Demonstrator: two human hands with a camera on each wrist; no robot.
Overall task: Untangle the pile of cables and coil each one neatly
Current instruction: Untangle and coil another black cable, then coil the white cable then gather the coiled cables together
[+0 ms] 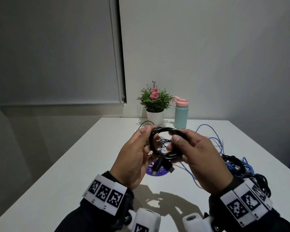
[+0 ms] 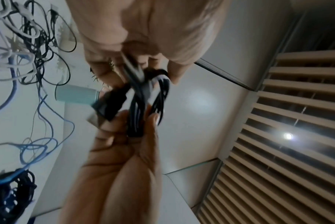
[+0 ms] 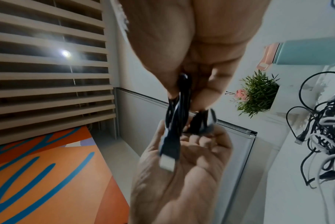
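Observation:
I hold a coiled black cable (image 1: 164, 129) above the white table (image 1: 74, 164) with both hands. My left hand (image 1: 151, 133) grips its left side, and my right hand (image 1: 175, 143) pinches its right side between thumb and fingers. Two dark plug ends (image 1: 166, 165) hang below the coil. In the right wrist view a silver-tipped plug (image 3: 167, 163) lies across my left palm (image 3: 197, 174). The left wrist view shows the coil (image 2: 137, 109) between my two hands. A tangle of blue, black and white cables (image 1: 214, 144) lies on the table behind my hands.
A bundle of black and blue cable (image 1: 238, 164) sits at the right, with more black loops (image 1: 261, 183) near my right wrist. A purple disc (image 1: 157, 171) lies under my hands. A potted plant (image 1: 155, 101) and a teal bottle (image 1: 181, 114) stand at the table's far edge.

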